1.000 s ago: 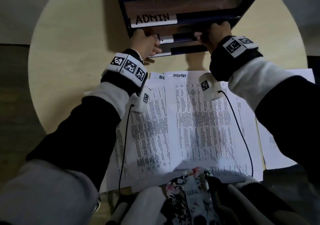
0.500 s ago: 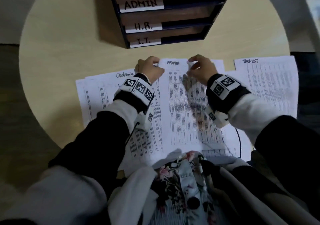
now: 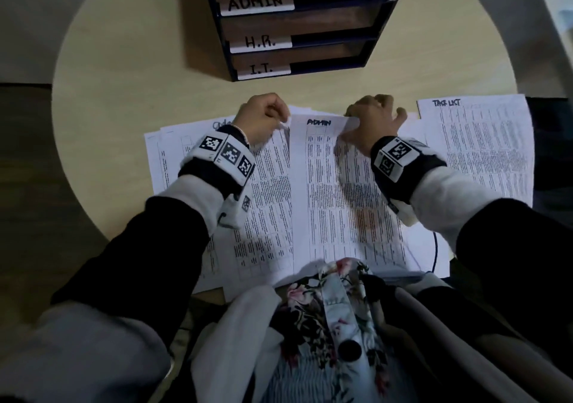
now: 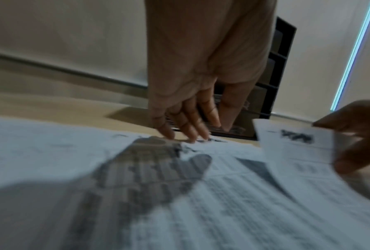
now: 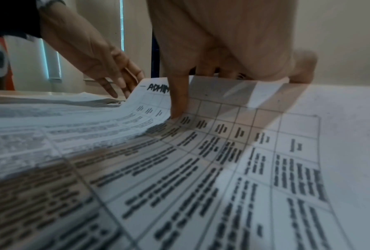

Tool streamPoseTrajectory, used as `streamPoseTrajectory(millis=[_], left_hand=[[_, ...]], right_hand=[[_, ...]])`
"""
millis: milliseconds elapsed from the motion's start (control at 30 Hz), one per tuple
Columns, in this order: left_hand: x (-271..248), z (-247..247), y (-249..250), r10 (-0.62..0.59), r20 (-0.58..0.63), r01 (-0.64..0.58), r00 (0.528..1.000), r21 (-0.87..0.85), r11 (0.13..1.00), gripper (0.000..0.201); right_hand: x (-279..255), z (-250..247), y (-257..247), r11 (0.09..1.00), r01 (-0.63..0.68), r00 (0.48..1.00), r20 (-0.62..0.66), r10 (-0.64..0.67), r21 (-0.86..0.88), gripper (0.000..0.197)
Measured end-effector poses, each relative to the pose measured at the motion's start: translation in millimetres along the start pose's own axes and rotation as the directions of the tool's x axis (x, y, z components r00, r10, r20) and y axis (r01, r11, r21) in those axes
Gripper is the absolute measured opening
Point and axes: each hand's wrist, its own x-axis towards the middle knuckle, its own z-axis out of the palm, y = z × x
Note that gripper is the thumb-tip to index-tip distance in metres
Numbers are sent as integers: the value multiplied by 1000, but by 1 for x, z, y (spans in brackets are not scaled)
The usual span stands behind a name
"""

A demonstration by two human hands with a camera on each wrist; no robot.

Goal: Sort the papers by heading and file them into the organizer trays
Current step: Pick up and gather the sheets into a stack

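The top edge of the ADMIN sheet (image 3: pixel 338 191) is pinched by the right hand (image 3: pixel 373 123), its thumb laid on the printed face and its fingers (image 5: pixel 209 71) tucked behind the lifted edge, so that the far end of the sheet is curled up off the pile while the near end lies flat. The left hand (image 3: pixel 263 117) is held with its fingers (image 4: pixel 186 125) nearly straight and angled down, the tips touching the far edge of the sheets lying to the left of the ADMIN sheet; nothing is seen gripped by it in the left wrist view, though in the head view a small white corner of paper shows at its fingertips and whether it is pinched cannot be told. The papers are spread on the near half of the round table (image 3: pixel 124 98), with a sheet headed TASK LIST (image 3: pixel 483 148) lying flat at the right. The organizer (image 3: pixel 310 30) stands at the far side, well apart from both hands, its trays labelled ADMIN, H.R. and I.T. from far to near. Compared with a second ago, both hands have been drawn back from the organizer's lowest tray to the papers, and since half a second ago the far edge of the ADMIN sheet has been raised further.
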Motion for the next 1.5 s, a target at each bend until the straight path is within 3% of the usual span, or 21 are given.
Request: streamPoseTrajectory(millis=[67, 100, 200, 267, 333, 433, 533, 633, 800, 900, 967, 1033, 1067, 1133, 1267, 1400, 1500], left_hand=[[4, -12, -7, -69, -33, 74, 997, 184, 980, 25], [5, -17, -10, -115, -39, 121, 993, 316, 941, 35], [2, -25, -20, -253, -83, 245, 964, 647, 723, 71], [0, -26, -27, -278, -104, 259, 955, 748, 611, 82], [0, -26, -31, -285, -95, 253, 954, 765, 592, 75], [2, -25, -27, -234, -60, 213, 970, 670, 711, 55], [4, -14, -14, -83, -3, 70, 997, 577, 814, 38], [3, 2, 0, 60, 36, -69, 998, 407, 911, 14], [-5, 16, 8, 76, 18, -77, 997, 66, 995, 12], [-14, 15, 8, 19, -43, -30, 999, -270, 962, 22], [-17, 13, 9, -15, -34, 2, 999, -348, 937, 24], [-20, 9, 12, -37, -8, 29, 999, -452, 891, 10], [-20, 7, 16, -37, -16, 25, 999, -472, 881, 9], [-18, 4, 18, -32, -78, -5, 996, -429, 903, 28], [-16, 3, 26, -42, -121, -19, 992, -464, 885, 30], [-10, -6, 29, -122, -197, 0, 973, -524, 852, 33], [0, -20, 32, -146, -218, -9, 965, -584, 811, 33]], right_hand=[[-5, 0, 0, 999, 37, 998, 42, -36, -20, 30], [-7, 1, 0, 998, 54, 996, 68, -53, -15, 30], [-16, 5, -1, 993, 113, 989, 91, -114, 12, 22], [-20, 8, 0, 989, 149, 984, 99, -149, 9, 19], [-24, 10, 2, 985, 170, 979, 113, -170, 7, 22], [-26, 12, 4, 973, 229, 971, 68, -230, 12, 26], [-24, 9, 3, 955, 294, 956, -27, -293, 46, 19], [-18, 4, -2, 952, 300, 954, -11, -300, 58, 21], [-7, -5, -3, 974, 227, 973, 46, -228, 10, 25], [-5, -10, -2, 978, 200, 979, 47, -198, -57, 12], [-3, -14, -3, 985, 171, 985, -22, -172, -18, 15], [1, -21, -7, 985, 172, 983, -67, -170, 28, 18], [4, -26, -11, 984, 174, 983, -71, -170, 45, 22], [11, -41, -23, 980, 183, 980, -97, -175, 81, 22], [26, -72, -45, 976, 167, 961, -244, -130, 140, 14], [37, -87, -41, 970, 39, 936, -349, 49, 240, 47], [38, -77, -18, 910, -70, 943, -271, 194, 409, 72]])
